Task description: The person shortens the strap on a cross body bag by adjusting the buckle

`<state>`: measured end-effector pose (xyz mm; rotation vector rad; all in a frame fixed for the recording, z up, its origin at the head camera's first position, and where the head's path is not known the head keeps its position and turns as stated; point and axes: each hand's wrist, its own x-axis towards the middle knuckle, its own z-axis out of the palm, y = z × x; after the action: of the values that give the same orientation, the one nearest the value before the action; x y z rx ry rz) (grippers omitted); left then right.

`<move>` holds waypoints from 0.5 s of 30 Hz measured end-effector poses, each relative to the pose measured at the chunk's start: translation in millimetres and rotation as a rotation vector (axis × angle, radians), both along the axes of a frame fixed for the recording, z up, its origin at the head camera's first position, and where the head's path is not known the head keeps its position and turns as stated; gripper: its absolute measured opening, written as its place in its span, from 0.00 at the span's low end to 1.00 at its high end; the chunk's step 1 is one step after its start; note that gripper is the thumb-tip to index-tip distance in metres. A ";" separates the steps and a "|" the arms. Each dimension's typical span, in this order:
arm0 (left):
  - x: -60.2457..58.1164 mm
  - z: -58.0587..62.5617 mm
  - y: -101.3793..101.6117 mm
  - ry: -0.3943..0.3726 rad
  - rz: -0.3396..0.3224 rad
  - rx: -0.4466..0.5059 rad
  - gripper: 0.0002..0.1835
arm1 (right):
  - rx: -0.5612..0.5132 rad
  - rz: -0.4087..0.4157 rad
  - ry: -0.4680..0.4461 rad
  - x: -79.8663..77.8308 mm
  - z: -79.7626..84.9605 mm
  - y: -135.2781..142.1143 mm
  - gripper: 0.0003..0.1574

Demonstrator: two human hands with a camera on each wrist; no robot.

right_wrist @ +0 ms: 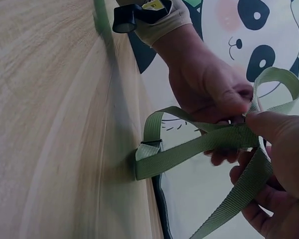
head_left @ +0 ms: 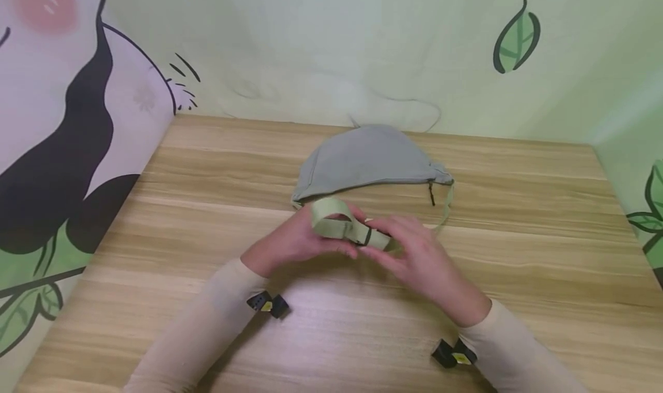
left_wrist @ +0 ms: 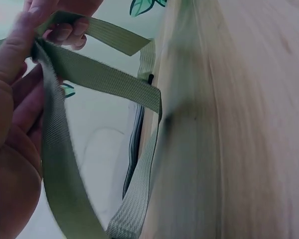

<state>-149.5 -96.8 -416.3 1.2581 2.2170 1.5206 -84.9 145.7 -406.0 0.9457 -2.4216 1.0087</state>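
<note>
A grey half-moon pouch bag (head_left: 368,157) lies on the wooden table, its zip pull (head_left: 431,194) hanging from the right end. In front of it, both hands hold the bag's pale green webbing strap (head_left: 328,227) above the table. My left hand (head_left: 303,237) grips the strap beside a standing loop. Thumb and fingers of my right hand (head_left: 422,258) pinch it near a narrow dark band (head_left: 368,236). In the right wrist view, the fingertips of both hands meet where strands of webbing (right_wrist: 199,144) cross. Another loop hangs below the left hand, beside the table, with a small dark slider (right_wrist: 151,143).
A pale green wall (head_left: 290,48) with a painted panda and leaves stands behind and beside the table (head_left: 544,255). Small black cameras (head_left: 269,305) are on both wrists. One run of strap (head_left: 448,206) goes from the bag's right end toward the right hand.
</note>
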 end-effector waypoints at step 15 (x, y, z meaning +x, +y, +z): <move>-3.4 -10.9 -7.3 0.320 0.025 -0.162 0.19 | -0.071 0.012 0.007 -1.1 -11.5 7.7 0.28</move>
<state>-152.9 -104.1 -427.2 1.5143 2.4980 1.1855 -86.0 153.4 -417.5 0.9387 -2.3605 1.0857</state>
